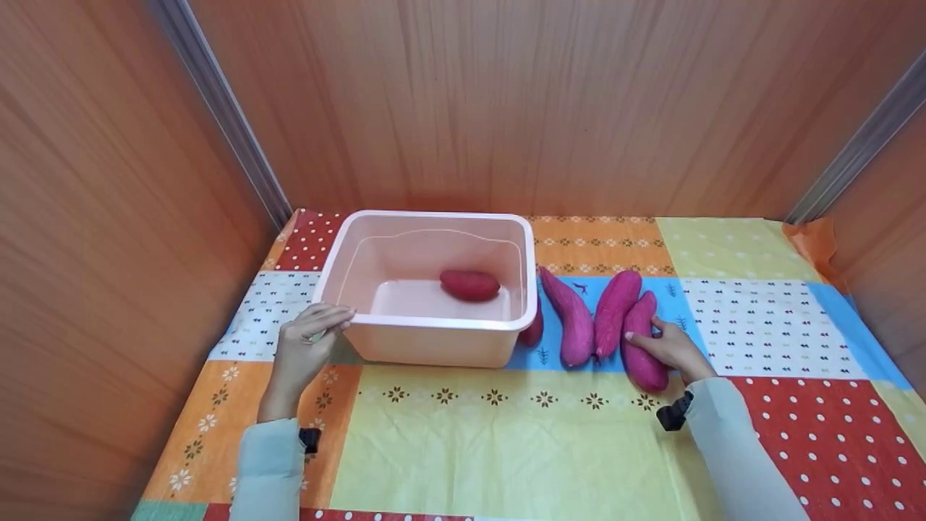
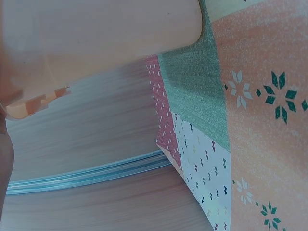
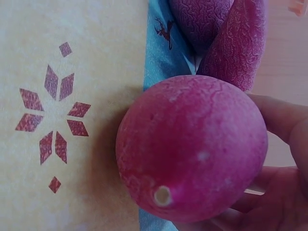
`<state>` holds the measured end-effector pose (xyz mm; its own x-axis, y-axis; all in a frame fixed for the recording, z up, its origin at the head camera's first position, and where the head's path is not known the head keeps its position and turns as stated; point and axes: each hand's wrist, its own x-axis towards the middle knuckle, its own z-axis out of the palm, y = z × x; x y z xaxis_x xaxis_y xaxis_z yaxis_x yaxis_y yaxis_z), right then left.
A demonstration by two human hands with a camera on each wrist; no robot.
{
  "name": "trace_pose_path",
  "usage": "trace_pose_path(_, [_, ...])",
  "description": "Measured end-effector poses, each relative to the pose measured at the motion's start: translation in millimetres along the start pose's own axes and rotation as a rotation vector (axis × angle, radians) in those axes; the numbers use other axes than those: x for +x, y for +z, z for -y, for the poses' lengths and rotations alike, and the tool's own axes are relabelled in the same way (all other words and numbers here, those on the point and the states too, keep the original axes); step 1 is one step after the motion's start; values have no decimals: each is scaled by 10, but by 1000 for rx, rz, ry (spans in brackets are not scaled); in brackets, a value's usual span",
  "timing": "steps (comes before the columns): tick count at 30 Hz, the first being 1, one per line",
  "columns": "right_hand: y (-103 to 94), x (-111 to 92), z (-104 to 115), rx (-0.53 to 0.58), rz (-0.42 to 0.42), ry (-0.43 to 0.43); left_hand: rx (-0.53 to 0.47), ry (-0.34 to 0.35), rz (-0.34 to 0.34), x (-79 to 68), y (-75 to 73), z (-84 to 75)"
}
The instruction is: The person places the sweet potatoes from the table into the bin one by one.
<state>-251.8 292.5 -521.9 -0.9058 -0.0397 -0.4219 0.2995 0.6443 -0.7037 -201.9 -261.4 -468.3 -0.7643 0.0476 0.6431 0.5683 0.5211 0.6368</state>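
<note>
My left hand (image 1: 307, 347) pinches the front left corner of the rim of a pale pink plastic bin (image 1: 434, 344). In the left wrist view only a strip of that hand (image 2: 6, 163) shows at the left edge, beside the bin wall (image 2: 106, 33). One red sweet potato (image 1: 470, 285) lies inside the bin. My right hand (image 1: 676, 349) grips the rightmost magenta sweet potato (image 1: 642, 358), thumb on its near side. The right wrist view shows this sweet potato (image 3: 192, 149) end-on, fingers curled behind it. Two more sweet potatoes, one wrinkled (image 1: 616, 311) and one tapered (image 1: 571, 325), lie just left of it.
A darker red sweet potato (image 1: 533, 329) is partly hidden behind the bin's right wall. A patchwork-patterned cloth (image 1: 506, 449) covers the table. Wood-grain panels (image 1: 506, 108) stand at the back and both sides, joined by metal corner strips (image 1: 231, 123).
</note>
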Motion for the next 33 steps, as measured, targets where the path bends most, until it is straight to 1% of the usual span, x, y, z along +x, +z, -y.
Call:
trace_pose_path(9, [22, -13, 0, 19, -38, -62, 8, 18, 2, 13, -10, 17])
trace_pose_path(13, [39, -9, -4, 18, -58, -57, 13, 26, -2, 11, -9, 23])
trace_pose_path(17, [48, -19, -14, 11, -75, -64, -2, 28, -7, 8, 3, 33])
trace_pose_path(22, [53, -31, -28, 20, -74, -74, -1, 17, -8, -4, 4, 15])
trace_pose_path(28, [49, -31, -35, 29, -65, -51, 7, 18, -15, -4, 6, -1])
trace_pose_path(33, [33, -15, -40, 29, -64, -43, -2, 9, 1, 0, -3, 5])
